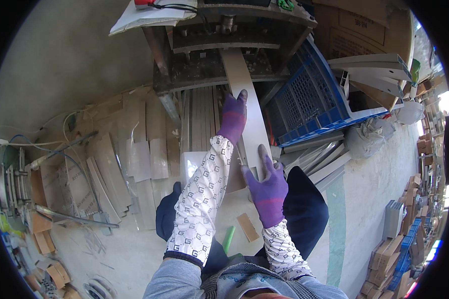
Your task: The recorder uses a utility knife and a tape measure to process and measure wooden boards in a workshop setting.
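Head view, pale strip [248,107] lengthwise toward machine [224,45], both gloved hands flat on it

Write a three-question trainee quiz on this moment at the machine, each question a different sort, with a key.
1. True or false: both hands wear purple gloves.
2. Which hand lies farther up the strip, toward the machine? A) left hand B) right hand C) both level
3. Fill in: the crate to the right of the strip is ____ in colour.

Key:
1. True.
2. A. The left hand lies flat on the pale strip near the machine; the right hand rests on its near end.
3. Blue.
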`<state>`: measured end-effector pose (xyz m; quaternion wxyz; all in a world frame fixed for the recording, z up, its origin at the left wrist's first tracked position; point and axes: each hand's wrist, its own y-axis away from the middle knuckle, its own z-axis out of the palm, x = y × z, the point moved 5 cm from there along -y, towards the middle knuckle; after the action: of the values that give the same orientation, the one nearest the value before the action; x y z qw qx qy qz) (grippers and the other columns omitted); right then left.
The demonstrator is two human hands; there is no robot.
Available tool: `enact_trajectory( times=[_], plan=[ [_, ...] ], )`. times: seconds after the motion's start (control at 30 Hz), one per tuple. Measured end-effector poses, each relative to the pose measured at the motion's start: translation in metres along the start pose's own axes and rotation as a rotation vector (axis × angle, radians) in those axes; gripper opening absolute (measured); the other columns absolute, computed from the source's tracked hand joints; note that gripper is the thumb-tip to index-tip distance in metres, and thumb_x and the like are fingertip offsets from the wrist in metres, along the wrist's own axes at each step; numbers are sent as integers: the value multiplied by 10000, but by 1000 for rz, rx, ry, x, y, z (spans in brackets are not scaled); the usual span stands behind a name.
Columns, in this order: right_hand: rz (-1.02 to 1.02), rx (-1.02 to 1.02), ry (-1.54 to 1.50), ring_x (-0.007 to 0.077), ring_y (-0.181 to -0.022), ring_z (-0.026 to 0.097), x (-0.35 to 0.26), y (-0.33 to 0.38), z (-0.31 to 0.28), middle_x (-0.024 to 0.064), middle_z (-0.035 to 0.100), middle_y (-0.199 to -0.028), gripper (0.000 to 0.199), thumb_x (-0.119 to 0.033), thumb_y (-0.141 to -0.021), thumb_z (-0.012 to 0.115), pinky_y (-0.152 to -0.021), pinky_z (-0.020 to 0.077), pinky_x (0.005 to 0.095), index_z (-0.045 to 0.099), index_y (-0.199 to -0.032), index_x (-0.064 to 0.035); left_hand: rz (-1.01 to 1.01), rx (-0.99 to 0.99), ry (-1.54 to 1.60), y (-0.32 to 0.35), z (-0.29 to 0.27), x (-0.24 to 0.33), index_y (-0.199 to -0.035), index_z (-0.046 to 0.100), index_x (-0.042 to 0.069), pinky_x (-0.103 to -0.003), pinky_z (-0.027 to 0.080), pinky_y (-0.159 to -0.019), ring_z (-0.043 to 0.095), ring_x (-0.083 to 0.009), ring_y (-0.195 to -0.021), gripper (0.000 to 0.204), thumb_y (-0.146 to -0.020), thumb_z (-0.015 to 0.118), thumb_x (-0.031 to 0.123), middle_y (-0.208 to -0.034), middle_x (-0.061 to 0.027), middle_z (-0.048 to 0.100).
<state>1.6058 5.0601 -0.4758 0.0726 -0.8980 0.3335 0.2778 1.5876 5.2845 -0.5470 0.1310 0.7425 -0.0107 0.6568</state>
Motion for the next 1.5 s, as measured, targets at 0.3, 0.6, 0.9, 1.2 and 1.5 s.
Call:
enact_trajectory(
  times=[0.3, 0.6, 0.9, 1.2, 1.5],
  plan=[
    [-61, -33, -28, 389, -956, 660, 9, 6, 3, 255, 563, -1164, 789, -487, -818, 711, -840, 539, 443, 369, -1506, -308, 49, -4, -11, 5, -5, -2, -1190, 494, -114, -438, 447, -968, 591, -397, -1084, 700, -940, 575, 536, -1142, -290, 608],
    [-229, 75, 27, 396, -922, 663, -3, -7, -5, 241, 564, -1124, 815, -421, -790, 725, -817, 543, 461, 356, -1506, -296, -138, -227, 186, 37, -68, -31, -1185, 549, 46, -317, 559, -623, 658, -192, -792, 529, -967, 543, 529, -963, -97, 635],
    [-136, -124, 36, 379, -860, 669, 31, 60, -1, 231, 561, -1103, 722, -351, -810, 703, -731, 561, 447, 422, -1475, -341, -5, -79, 218, 40, -148, -20, -1134, 552, 62, -270, 522, -605, 653, -144, -728, 323, -999, 569, 354, -891, -63, 664],
    [60, -117, -24, 381, -945, 650, 106, 36, 83, 217, 551, -1140, 709, -289, -764, 710, -811, 551, 426, 485, -1435, -260, -33, -98, 207, 57, -142, 3, -1314, 479, 23, -351, 550, -857, 680, -242, -959, 463, -1006, 557, 361, -1122, -162, 651],
    [95, -368, -467, 413, -1105, 594, 107, -48, 257, 253, 611, -1201, 469, -332, -887, 649, -984, 443, 454, 604, -1263, -56, 56, -114, 182, 64, -138, 15, -1306, 470, 8, -303, 532, -806, 661, -192, -931, 517, -983, 589, 393, -1095, -143, 628]
  ],
)
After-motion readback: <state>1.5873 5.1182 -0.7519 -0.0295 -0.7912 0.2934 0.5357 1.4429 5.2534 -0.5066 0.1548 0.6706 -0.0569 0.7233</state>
